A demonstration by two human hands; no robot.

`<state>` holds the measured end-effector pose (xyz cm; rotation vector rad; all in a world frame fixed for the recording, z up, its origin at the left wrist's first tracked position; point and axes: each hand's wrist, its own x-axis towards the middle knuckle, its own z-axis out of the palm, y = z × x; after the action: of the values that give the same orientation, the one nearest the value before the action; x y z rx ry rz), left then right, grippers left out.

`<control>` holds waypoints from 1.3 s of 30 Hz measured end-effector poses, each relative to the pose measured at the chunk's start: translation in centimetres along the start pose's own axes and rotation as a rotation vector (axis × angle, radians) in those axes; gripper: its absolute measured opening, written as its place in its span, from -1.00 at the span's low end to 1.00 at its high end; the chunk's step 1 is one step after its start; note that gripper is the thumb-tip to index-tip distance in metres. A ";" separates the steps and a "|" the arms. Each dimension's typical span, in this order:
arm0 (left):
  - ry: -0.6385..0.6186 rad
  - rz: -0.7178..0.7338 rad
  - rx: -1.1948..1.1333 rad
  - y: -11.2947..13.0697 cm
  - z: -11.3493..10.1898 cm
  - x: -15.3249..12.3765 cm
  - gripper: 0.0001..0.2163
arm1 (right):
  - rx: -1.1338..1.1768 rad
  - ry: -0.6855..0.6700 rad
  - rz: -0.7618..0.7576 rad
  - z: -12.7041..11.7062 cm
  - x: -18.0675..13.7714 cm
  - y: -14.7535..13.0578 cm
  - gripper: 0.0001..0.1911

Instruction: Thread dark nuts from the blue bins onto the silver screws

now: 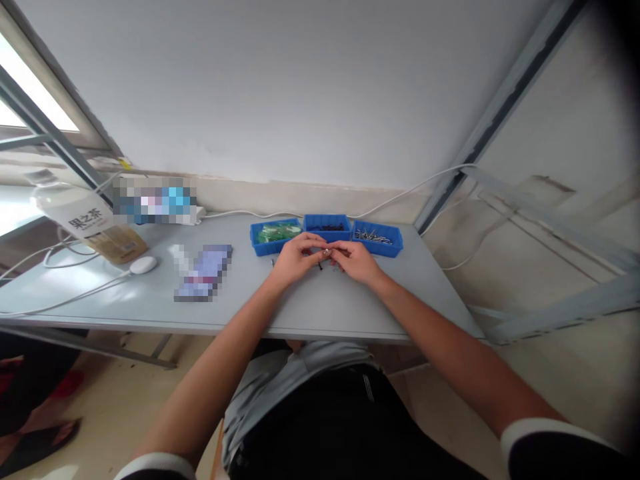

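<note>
Two bare hands are meeting at the fingertips above the grey tabletop, and a small shiny metal piece is sitting between them. The left hand is pinching it with thumb and fingers, and the right hand appears to be gripping it from the other side; neither is lying slack. The piece is too small to show which way its long axis is pointing.

Three blue plastic bins are standing in a row just beyond the fingers. The middle bin, holding dark small parts, is lying straight ahead of the piece, about equally near both hands. The left bin, with green pieces inside, is resting nearer the left hand. The right bin, holding thin silver fasteners, is sitting nearer the right hand, its long side running rightward. One small dark part is showing below the joined fingertips.
</note>
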<state>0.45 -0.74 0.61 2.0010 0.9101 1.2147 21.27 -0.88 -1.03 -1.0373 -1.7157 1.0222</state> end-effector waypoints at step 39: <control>0.099 -0.142 0.111 -0.1 -0.1 0.0 -0.70 | -0.738 -0.002 -0.248 -1.3 0.0 1.6 -0.76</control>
<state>0.28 -0.71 0.58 1.9384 1.1705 1.2158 22.82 -0.14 -2.11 -1.2122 -2.2181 0.2129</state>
